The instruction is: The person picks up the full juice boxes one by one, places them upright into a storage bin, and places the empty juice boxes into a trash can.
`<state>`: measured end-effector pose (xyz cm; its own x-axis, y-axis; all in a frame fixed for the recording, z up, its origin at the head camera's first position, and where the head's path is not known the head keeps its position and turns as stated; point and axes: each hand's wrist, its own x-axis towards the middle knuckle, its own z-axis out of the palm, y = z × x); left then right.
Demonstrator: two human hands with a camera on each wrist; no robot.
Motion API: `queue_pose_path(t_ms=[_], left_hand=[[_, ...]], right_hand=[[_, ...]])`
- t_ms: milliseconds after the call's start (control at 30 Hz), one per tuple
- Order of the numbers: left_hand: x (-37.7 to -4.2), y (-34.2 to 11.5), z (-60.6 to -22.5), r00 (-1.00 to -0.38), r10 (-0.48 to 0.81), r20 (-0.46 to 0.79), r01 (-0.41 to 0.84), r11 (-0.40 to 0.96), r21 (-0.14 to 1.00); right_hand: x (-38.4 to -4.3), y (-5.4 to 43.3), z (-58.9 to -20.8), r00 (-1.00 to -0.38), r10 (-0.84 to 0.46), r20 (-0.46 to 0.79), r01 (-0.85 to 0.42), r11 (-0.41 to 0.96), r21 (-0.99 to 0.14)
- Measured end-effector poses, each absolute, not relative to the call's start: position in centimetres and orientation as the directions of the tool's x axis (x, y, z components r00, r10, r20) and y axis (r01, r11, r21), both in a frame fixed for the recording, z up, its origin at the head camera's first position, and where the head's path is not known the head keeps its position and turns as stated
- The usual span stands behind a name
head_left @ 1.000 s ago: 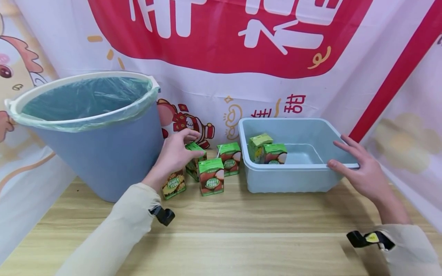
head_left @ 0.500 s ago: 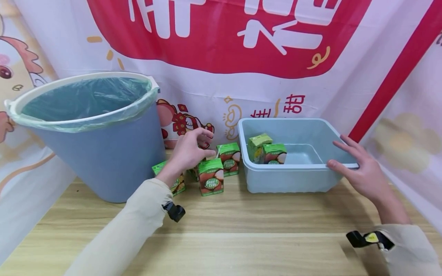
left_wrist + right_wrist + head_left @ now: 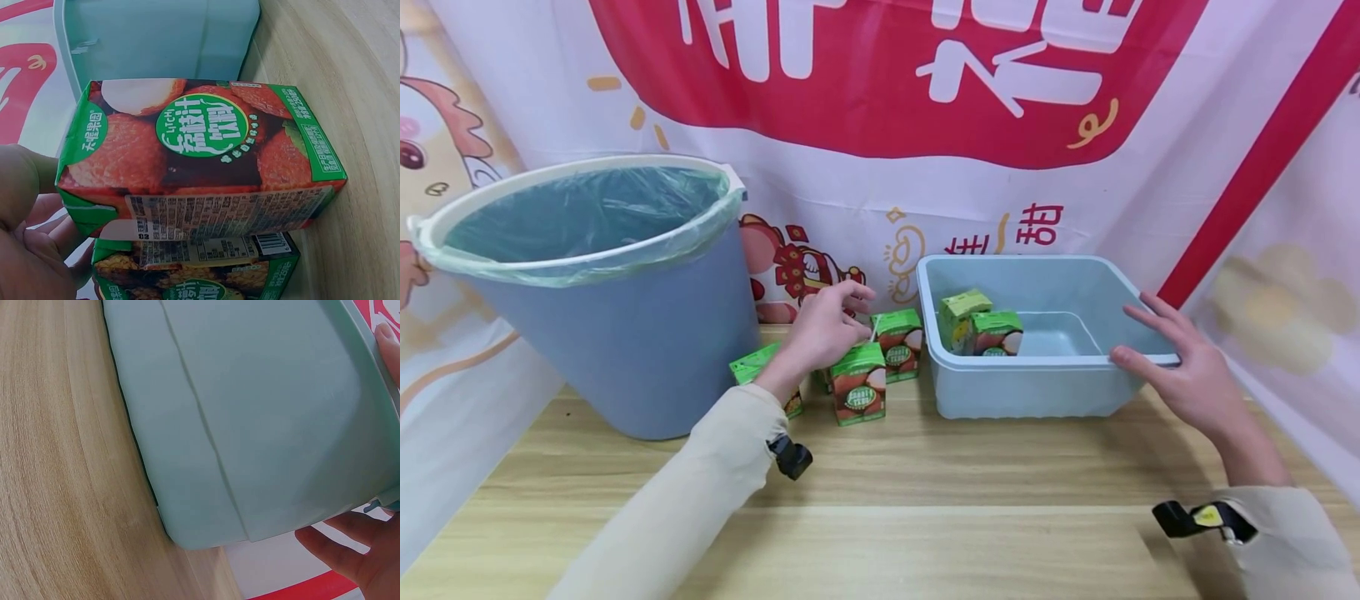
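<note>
My left hand (image 3: 826, 332) is over the juice boxes, its fingers bent loosely above the front litchi juice box (image 3: 859, 392). In the left wrist view this litchi box (image 3: 200, 137) fills the middle, with the thumb and fingers beside its top end. Behind the wrist stands a pineapple juice box (image 3: 752, 364), partly covered. Another litchi box (image 3: 898, 346), with a pale straw on it, stands farther back. My right hand (image 3: 1195, 379) holds the near right corner of a light blue plastic tub (image 3: 1030, 392), thumb on the front rim and fingers along the right side.
Inside the tub, at its left end, stand a yellow-green drink box (image 3: 958, 317) and a litchi box (image 3: 997, 335). A tall blue trash bin (image 3: 647, 333) with a thin liner is at the left. A printed cloth (image 3: 850, 183) hangs behind the wooden table (image 3: 925, 533).
The left hand has moved right, from the green-topped box beside the bin to the front litchi box. The boxes stay in place. My right hand remains on the tub.
</note>
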<state>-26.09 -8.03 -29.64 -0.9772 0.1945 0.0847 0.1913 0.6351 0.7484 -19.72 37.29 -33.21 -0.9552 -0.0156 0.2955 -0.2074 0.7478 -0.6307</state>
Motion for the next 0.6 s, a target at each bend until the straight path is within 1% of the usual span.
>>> queue_pose_path(t_ms=[200, 367, 600], left_hand=[[-26.4, -7.7, -29.7, -0.978, 0.194, 0.073, 0.178, 0.61, 0.772], [-26.2, -7.6, -29.6, -0.98, 0.188, 0.063, 0.169, 0.629, 0.759], [-25.0, -8.2, -29.6, -0.969, 0.22, 0.109, 0.229, 0.655, 0.72]], right_hand=[[-19.7, 37.2, -33.2, -0.957, -0.014, 0.291, -0.202, 0.753, -0.626], [-19.7, 37.1, -33.1, -0.957, -0.011, 0.29, -0.198, 0.756, -0.623], [-19.7, 37.2, -33.1, -0.956, -0.015, 0.294, -0.204, 0.754, -0.625]])
